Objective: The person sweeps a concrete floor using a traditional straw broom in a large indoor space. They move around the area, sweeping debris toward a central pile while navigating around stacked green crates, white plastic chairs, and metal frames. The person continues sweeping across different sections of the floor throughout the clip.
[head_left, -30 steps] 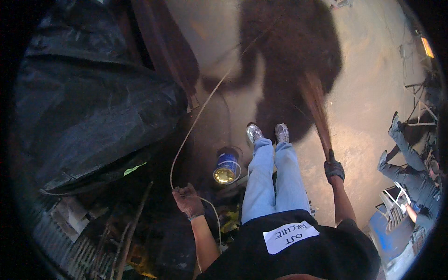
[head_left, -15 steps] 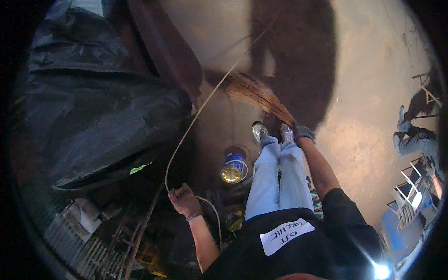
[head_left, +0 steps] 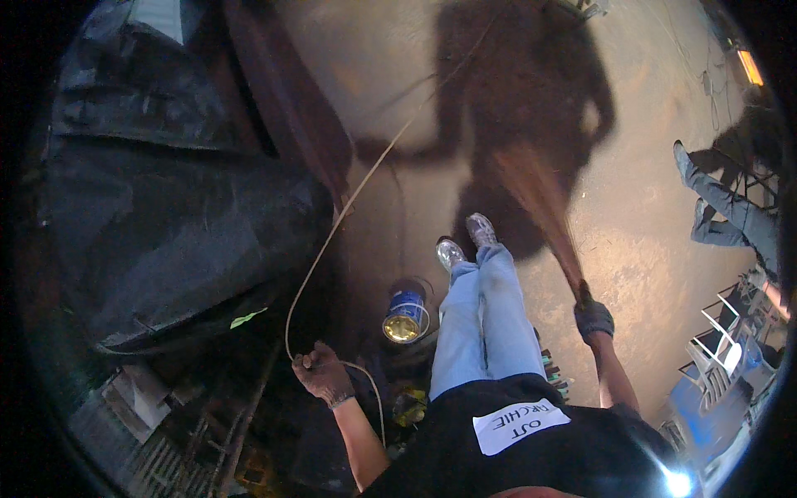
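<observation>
My left hand (head_left: 324, 375), in a brownish work glove, is closed around a long pale rope (head_left: 339, 220). The rope runs from my hand up toward the far floor, and its slack end hangs down beside my forearm. On the right, my right hand (head_left: 594, 321), in a dark grey glove, grips the narrow bound end of a brown stick broom (head_left: 544, 203). Its bristles fan out away from me over the floor, blurred and partly in my shadow. A blue can (head_left: 406, 314) with a gold end and a wire handle is on the floor left of my legs.
A large dark tarp (head_left: 183, 224) covers something on the left, beside a dark panel (head_left: 290, 91). At the right edge are another person's legs (head_left: 730, 212) and stacked chairs (head_left: 718, 353). Corrugated sheet (head_left: 166, 456) is at lower left; concrete floor (head_left: 639, 224) stretches right.
My right hand has moved right and nearer to me, swinging the broom rightward. My feet have shifted. My left hand has dropped slightly, still holding the rope.
</observation>
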Tool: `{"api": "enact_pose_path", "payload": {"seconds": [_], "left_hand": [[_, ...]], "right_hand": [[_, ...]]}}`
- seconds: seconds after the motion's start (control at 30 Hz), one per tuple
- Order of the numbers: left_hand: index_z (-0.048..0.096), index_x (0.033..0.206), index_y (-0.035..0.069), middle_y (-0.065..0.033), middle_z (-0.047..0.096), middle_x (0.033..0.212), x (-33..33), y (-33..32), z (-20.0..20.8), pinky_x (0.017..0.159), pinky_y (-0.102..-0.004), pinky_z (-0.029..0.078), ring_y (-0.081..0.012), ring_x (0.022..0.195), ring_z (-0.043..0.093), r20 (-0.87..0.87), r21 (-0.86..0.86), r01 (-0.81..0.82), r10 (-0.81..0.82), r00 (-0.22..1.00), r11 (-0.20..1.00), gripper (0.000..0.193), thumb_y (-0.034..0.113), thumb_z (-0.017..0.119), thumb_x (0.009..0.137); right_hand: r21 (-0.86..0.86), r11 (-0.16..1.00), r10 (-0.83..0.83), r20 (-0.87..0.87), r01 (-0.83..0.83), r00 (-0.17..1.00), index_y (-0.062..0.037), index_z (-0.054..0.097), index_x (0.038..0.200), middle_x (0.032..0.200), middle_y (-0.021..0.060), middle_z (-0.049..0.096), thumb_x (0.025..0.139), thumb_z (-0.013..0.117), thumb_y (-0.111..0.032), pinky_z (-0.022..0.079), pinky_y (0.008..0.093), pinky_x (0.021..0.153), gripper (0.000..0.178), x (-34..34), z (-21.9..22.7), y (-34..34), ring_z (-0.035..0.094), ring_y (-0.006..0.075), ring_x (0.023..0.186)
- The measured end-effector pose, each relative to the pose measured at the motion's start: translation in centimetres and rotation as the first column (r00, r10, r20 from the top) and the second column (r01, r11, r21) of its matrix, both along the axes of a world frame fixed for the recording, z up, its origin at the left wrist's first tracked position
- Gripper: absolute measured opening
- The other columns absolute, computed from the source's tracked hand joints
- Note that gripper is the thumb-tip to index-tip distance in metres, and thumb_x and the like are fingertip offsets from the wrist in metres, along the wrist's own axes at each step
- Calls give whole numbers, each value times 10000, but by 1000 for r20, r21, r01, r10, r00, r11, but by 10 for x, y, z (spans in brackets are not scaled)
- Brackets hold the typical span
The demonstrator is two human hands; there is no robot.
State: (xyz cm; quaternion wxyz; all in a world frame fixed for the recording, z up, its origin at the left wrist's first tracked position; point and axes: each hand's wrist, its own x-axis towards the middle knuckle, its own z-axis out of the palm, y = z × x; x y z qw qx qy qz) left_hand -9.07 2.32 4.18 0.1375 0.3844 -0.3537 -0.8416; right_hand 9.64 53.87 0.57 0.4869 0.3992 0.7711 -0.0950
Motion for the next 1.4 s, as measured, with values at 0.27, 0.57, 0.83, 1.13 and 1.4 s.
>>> {"api": "enact_pose_path", "payload": {"seconds": [0.27, 0.57, 0.83, 1.13, 1.4], "left_hand": [[577, 706, 140, 33, 506, 601, -13, 19, 36, 781, -338, 445, -134, 635, 517, -165, -1, -17, 16, 986, 1000, 147, 169, 613, 846], [515, 715, 104, -2, 484, 641, -14, 30, 45, 735, -355, 507, -172, 679, 538, -41, -320, -84, 75, 996, 944, 162, 146, 639, 811], [604, 838, 91, -4, 493, 649, -26, 31, 25, 807, -399, 535, -185, 685, 538, 100, -294, -131, 166, 981, 947, 130, 201, 664, 800], [597, 911, 74, -24, 477, 741, -29, 10, 3, 826, -369, 529, -171, 748, 519, 191, -473, -8, 112, 975, 881, 203, 255, 631, 826], [570, 901, 55, -39, 482, 760, -27, -20, -12, 832, -383, 519, -186, 745, 519, 216, -514, 11, 117, 970, 858, 222, 270, 605, 858]], "right_hand": [[-264, 928, 119, -456, -262, 882, -327, 360, 1361, 1124, 198, 621, 940, 382, -379, 489, 488, 809, 425, -228, -144, -38, 616, 392, 996], [-245, 934, -324, -270, 261, 907, -222, 347, 1424, 1182, 187, 606, 906, 468, -407, 483, 472, 872, 563, -350, -290, 26, 593, 361, 1083], [-123, 818, -575, -144, 562, 806, -373, 226, 1446, 1080, 244, 617, 932, 399, -450, 496, 481, 789, 548, -129, -213, 84, 631, 416, 930], [-37, 771, -636, -82, 635, 767, -407, 144, 1463, 937, 291, 624, 908, 474, -380, 492, 511, 719, 645, -24, -113, 9, 636, 439, 843], [-138, 871, -474, -491, 472, 731, -403, 136, 1467, 879, 296, 625, 901, 529, -344, 488, 515, 712, 691, -185, -159, 50, 633, 450, 843]]}}
